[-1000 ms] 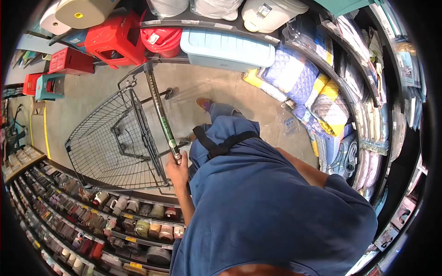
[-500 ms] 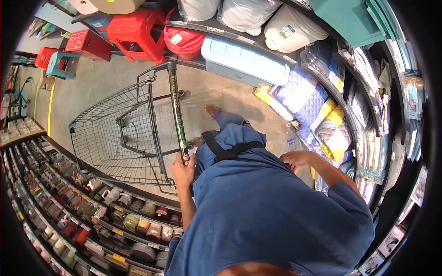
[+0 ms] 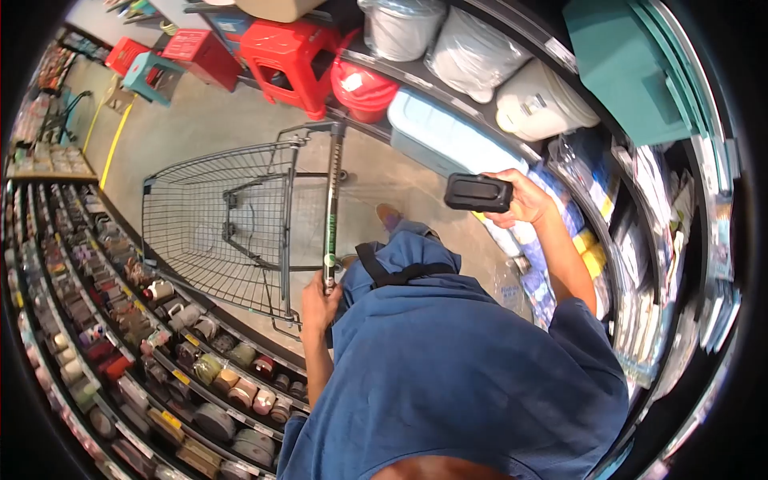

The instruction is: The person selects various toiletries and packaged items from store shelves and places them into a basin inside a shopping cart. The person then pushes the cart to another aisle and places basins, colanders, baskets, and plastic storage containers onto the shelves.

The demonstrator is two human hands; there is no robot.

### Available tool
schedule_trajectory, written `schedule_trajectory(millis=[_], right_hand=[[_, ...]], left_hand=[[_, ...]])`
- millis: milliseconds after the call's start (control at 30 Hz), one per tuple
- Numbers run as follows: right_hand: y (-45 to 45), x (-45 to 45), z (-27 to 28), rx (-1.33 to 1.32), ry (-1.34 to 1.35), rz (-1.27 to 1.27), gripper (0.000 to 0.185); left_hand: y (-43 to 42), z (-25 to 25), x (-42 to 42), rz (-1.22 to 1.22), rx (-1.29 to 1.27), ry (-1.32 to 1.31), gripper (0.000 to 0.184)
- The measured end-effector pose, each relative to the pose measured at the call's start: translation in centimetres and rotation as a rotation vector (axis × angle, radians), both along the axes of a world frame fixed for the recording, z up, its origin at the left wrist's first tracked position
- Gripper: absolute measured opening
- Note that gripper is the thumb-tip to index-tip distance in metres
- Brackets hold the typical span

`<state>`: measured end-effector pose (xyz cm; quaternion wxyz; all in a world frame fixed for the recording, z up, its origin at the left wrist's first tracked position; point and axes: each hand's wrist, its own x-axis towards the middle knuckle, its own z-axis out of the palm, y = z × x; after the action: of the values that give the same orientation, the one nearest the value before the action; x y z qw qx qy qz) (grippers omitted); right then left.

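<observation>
My left hand (image 3: 321, 302) is wrapped round the near end of the push handle (image 3: 333, 188) of a wire shopping cart (image 3: 287, 232). No goods show inside the cart's basket. Out in front of my body on the right, my right hand (image 3: 524, 197) grips a small black rectangular device (image 3: 478, 193) by one end. Its upper face has a ridged edge; what kind of device it is I cannot tell. The fingers are partly hidden beneath it.
Shelves of mugs and bowls (image 3: 212, 372) run along the left. Ahead are red stools (image 3: 292, 60), a red bucket (image 3: 364, 88), a light blue storage box (image 3: 436, 132) and white bins (image 3: 540, 104). Folded bedding (image 3: 596, 256) and teal boxes (image 3: 628, 72) line the right.
My right hand has risen from beside my waist and moved forward, and now shows the black device in its grip. My left hand stays on the cart handle. The view has turned slightly.
</observation>
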<state>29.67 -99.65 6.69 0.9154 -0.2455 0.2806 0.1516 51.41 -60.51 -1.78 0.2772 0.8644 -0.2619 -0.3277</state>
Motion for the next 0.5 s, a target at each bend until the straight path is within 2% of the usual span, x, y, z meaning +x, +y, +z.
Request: schedule_trajectory(millis=[67,100,133,200,233,267,333,400,467,500], right_hand=[[-0.2,3.6,-0.3,0.004,-0.037,0.100,0.045],[0.2,5.4,0.8,-0.110,-0.022,0.115,0.045],[0.0,6.9,1.3,-0.117,0.029,0.129,0.045],[-0.6,10.0,1.7,-0.055,-0.052,0.181,0.047],[-0.5,11.7,3.0,-0.069,-0.107,0.200,0.049],[-0.5,13.2,3.4,-0.110,-0.160,0.221,0.051],[-0.4,16.3,4.7,-0.052,-0.260,0.332,0.049],[1.3,18.8,6.7,-0.074,-0.279,0.414,0.050],[3.1,21.1,8.4,-0.080,-0.290,0.491,0.052],[3.9,22.1,9.4,-0.082,-0.329,0.580,0.053]], left_hand=[[0.4,0.4,0.0,-0.033,0.008,0.027,0.026],[1.0,-0.2,-0.2,-0.033,0.026,0.049,0.027],[1.3,-0.3,-0.2,-0.021,0.042,0.065,0.027],[2.0,0.5,-0.4,-0.041,0.091,0.065,0.027],[2.8,0.5,-0.1,-0.129,0.163,0.093,0.041],[3.5,1.3,0.3,-0.076,0.163,0.075,0.041],[3.5,4.2,1.0,-0.248,0.183,-0.025,0.064],[1.9,7.6,2.8,-0.012,-0.132,-0.228,0.088],[-0.9,13.3,4.1,0.155,-0.377,-0.412,0.098],[-1.9,15.1,4.8,0.148,-0.572,-0.424,0.106]])
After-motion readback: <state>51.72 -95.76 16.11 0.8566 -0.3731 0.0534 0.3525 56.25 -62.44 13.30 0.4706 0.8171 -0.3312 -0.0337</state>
